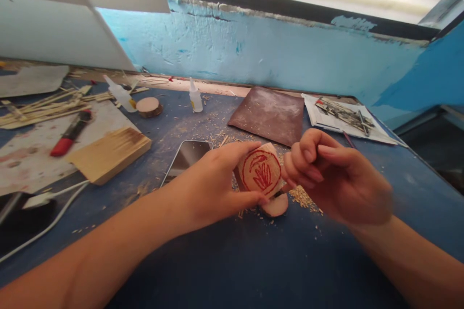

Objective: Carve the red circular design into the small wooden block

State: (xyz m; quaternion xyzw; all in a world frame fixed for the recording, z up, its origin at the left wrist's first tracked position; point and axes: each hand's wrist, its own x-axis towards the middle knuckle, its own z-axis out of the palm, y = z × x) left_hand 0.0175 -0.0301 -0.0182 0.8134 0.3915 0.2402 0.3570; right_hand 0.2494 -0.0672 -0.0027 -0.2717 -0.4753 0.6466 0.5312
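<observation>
One pale wooden block (pixel 264 174) with a red circle and red leaf-like strokes drawn on its face takes centre stage, and we see it raised over the blue tabletop (pixel 232 265), its drawing turned toward us. The bare left hand (pixel 213 178) has it firmly, thumb along the lower edge, fingers over the top, a narrow grip filled by the wood. Across from it, we have the bare right hand (pixel 340 178), fingers curled inward, thumb near the index finger, the lower fingers right at the block's side; whether they touch it or pinch anything, we cannot tell.

Just below the block we spot a round, light wood slice (pixel 276 206), partly covered from our angle, with tan wood shavings (pixel 304 197) scattered beside it. Behind the left hand, we catch a flat grey rectangular device (pixel 184 157) with a pale edge, half hidden. Farther back we find a dark brown square sheet (pixel 268 113) dusted with pale powder, and left of it a small whitish squeeze bottle (pixel 195 100) standing upright. Over on the left, we note a plain yellowish rectangular board (pixel 112 154) lying near a red-and-black cylindrical tool (pixel 72 133).
</observation>
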